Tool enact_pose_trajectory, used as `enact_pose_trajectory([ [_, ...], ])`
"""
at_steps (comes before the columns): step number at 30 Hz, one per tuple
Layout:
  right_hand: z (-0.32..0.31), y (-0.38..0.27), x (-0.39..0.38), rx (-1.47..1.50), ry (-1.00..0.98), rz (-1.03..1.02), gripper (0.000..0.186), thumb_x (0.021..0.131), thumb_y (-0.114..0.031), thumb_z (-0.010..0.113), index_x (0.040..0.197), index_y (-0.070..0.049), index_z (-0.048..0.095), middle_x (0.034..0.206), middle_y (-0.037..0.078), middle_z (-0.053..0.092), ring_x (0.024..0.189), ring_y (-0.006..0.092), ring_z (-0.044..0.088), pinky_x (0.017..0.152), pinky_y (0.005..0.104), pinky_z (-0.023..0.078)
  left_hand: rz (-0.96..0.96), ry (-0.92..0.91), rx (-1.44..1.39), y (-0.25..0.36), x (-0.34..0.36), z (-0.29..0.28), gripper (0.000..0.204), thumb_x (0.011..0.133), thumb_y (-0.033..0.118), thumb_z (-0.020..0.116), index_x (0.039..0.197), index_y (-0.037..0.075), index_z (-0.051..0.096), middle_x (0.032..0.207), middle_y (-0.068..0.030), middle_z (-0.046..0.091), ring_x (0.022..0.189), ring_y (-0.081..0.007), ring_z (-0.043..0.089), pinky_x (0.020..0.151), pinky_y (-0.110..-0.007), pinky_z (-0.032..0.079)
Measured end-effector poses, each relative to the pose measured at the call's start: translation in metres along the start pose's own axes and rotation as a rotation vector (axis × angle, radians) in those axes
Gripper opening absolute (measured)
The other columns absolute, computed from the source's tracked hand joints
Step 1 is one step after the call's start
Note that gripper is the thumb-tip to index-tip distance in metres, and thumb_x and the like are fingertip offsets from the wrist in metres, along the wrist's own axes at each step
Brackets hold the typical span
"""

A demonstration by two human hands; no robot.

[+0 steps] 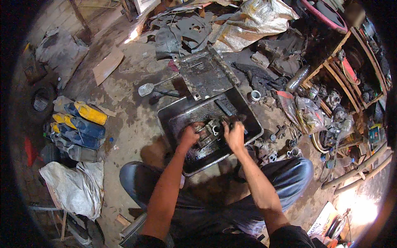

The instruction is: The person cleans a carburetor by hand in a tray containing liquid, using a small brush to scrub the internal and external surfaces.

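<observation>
Gripping a metal part [214, 127] inside a black tray [248, 109], with left hand [192, 134] closed on its left side and right hand [234, 134] curled at its other end; cannot tell whether gripping there. Just beyond, a dark bar [224, 107]; at the far rim, a grimy metal panel [204, 72]; leftward, blue-and-yellow bottles [87, 126].

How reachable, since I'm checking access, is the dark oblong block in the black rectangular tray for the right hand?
Likely yes: the right hand is close to the dark oblong block, and nothing visible covers its far end.
</observation>
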State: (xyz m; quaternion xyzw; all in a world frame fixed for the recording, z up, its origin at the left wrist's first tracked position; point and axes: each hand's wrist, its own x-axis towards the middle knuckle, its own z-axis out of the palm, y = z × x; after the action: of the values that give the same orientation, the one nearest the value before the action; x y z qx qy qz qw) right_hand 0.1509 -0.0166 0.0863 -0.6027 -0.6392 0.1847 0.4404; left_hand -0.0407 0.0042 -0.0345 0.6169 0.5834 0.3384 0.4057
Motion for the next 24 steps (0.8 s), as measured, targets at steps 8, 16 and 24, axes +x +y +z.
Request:
enact_pose_trajectory([
  [8, -0.024, -0.047, -0.034, -0.39, -0.556, -0.084, 0.049, 0.068, -0.002, 0.064, 0.116, 0.003, 0.05, 0.116, 0.026, 0.051, 0.107, 0.0379, 0.051, 0.085, 0.0422, 0.049, 0.138, 0.3, 0.007, 0.009, -0.014, 0.025, 0.018, 0.08, 0.015, 0.063, 0.097, 0.009, 0.062, 0.094, -0.0152, 0.06, 0.094, -0.0349, 0.055, 0.082, -0.04, 0.043],
  [16, 0.003, 0.002, -0.043, -0.353, -0.39, -0.221, 0.043, 0.064, 0.0, 0.062, 0.106, 0.001, 0.053, 0.104, 0.021, 0.055, 0.097, 0.0377, 0.055, 0.079, 0.0428, 0.05, 0.192, 0.512, 0.215, 0.026, -0.029, 0.072, 0.037, 0.076, 0.004, 0.058, 0.112, 0.005, 0.052, 0.105, -0.0229, 0.049, 0.104, -0.0431, 0.044, 0.088, -0.048, 0.037],
  [24, -0.012, 0.015, -0.044, -0.406, -0.505, -0.288, 0.043, 0.067, -0.001, 0.064, 0.108, 0.002, 0.056, 0.109, 0.026, 0.055, 0.099, 0.0394, 0.056, 0.084, 0.0435, 0.048, 0.246, 0.278, 0.11, 0.046, -0.034, 0.058, 0.035, 0.078, 0.002, 0.055, 0.113, 0.004, 0.051, 0.103, -0.0217, 0.047, 0.098, -0.0408, 0.046, 0.084, -0.047, 0.039],
])
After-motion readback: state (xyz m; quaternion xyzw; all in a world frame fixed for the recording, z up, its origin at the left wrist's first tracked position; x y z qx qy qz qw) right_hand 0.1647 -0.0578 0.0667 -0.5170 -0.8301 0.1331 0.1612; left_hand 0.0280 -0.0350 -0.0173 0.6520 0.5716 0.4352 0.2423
